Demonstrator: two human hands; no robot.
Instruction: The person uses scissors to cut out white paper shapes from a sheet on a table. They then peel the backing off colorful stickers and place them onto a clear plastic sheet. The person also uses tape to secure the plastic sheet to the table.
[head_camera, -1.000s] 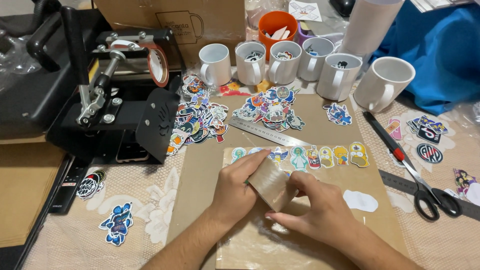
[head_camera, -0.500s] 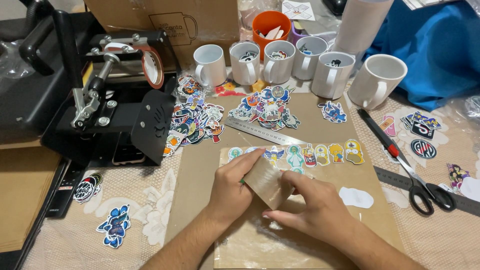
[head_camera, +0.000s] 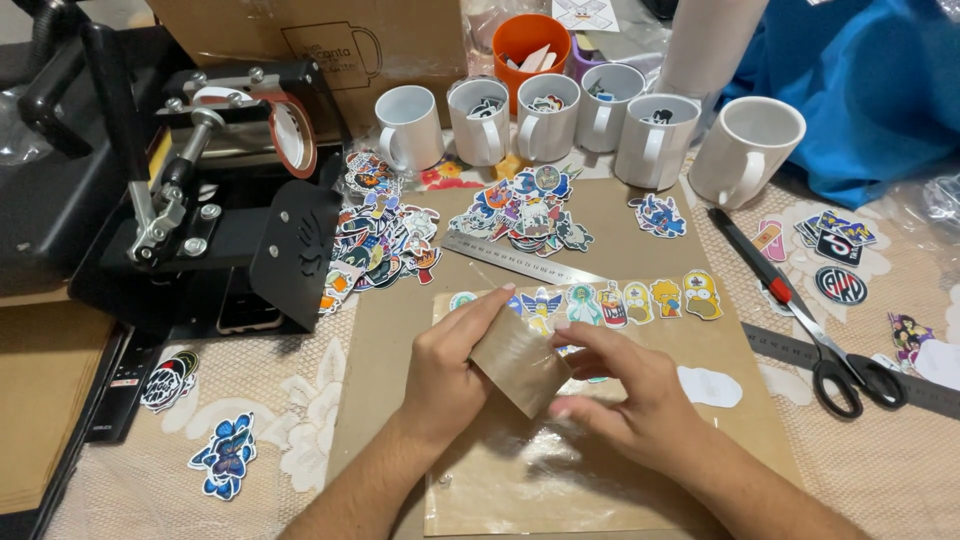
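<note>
Both hands hold a roll of brown packing tape over a clear plastic sheet on the bench.

The left hand (head_camera: 455, 365) and right hand (head_camera: 630, 400) are closed together on the brown tape roll (head_camera: 520, 362), fingers wrapped round it from either side, just above the shiny transparent sheet (head_camera: 520, 460) on brown kraft paper (head_camera: 390, 340). A row of cut-out cartoon stickers (head_camera: 640, 300) lies just beyond. As I judge it, loose tape could snag the film or lift nearby stickers, since they lie so close. Of the white ceramic mugs (head_camera: 410, 125), several hold small dark bits, the leftmost looks empty; the orange plastic cup (head_camera: 530, 40) holds pale paper scraps. Red-handled scissors (head_camera: 800, 315) rest to the right.
</note>
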